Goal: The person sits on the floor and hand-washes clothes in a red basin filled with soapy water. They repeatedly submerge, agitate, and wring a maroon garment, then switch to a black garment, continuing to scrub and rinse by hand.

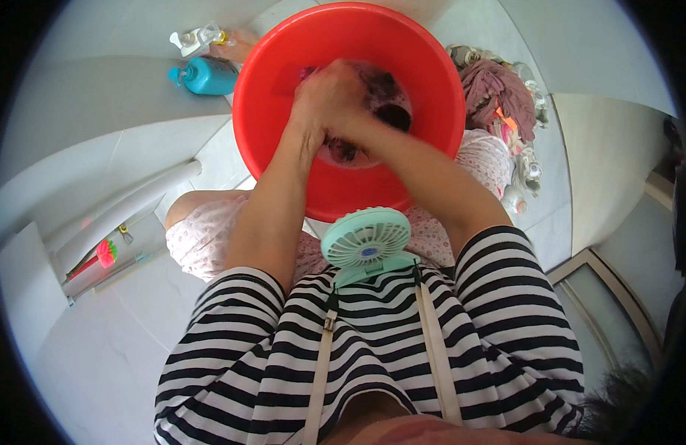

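Observation:
Inside a red plastic basin [276, 50], my left hand [314, 103] and my right hand [345, 92] are pressed together, their fingers curled. A bit of purple-pink wet cloth [307, 73] shows at the far side of my left hand; the rest of what they grip is hidden. Motion slightly blurs both hands. Below them, dark wet cloth [394, 117] lies in foamy water [370, 161] at the bottom of the basin. The basin stands between my knees.
Left of the basin are a blue pump bottle [209, 76] and a white pump bottle [190, 41]. A heap of mauve clothes [495, 92] lies at right, beside clear plastic bottles [514, 199]. A mint-green fan [368, 239] hangs at my chest. A white pipe [131, 203] runs along the left.

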Demonstrator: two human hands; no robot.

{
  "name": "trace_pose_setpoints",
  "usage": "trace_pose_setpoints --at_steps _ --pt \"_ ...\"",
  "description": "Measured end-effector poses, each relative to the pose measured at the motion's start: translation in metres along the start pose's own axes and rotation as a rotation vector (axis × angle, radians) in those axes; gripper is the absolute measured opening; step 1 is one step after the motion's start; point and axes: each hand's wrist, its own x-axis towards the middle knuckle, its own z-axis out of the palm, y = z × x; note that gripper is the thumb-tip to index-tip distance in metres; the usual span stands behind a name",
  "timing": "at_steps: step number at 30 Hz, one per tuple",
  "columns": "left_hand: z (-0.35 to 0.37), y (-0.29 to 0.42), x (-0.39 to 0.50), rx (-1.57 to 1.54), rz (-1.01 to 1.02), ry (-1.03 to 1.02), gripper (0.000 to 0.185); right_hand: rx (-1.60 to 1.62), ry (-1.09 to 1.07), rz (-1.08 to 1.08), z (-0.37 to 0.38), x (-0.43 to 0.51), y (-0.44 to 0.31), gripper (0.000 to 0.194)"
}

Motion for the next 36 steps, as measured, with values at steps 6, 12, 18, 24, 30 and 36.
trace_pose_setpoints --at_steps 6,12,18,24,30,36 --pt "0.037 -0.002 -0.043 1.029 0.385 0.112 0.042 0.23 0.116 0.088 0.013 0.049 0.09 0.026" --pt "0.06 0.016 -0.072 1.01 0.597 0.025 0.045 0.206 0.309 -0.268 -0.03 0.061 0.107 0.006" --pt "0.081 0.017 -0.096 0.944 0.572 -0.173 0.039 0.063 0.36 -0.366 -0.055 0.072 0.103 0.011" --pt "0.096 0.006 -0.106 1.196 0.79 0.015 0.038 0.239 0.536 -0.485 -0.085 0.07 0.096 0.01" --pt "0.117 0.002 -0.122 1.195 0.795 -0.005 0.043 0.82 0.219 0.002 -0.095 0.064 0.085 0.023" --pt "0.12 0.013 -0.124 1.143 0.776 -0.092 0.045 0.958 -0.102 -0.069 -0.102 0.067 0.087 0.024"
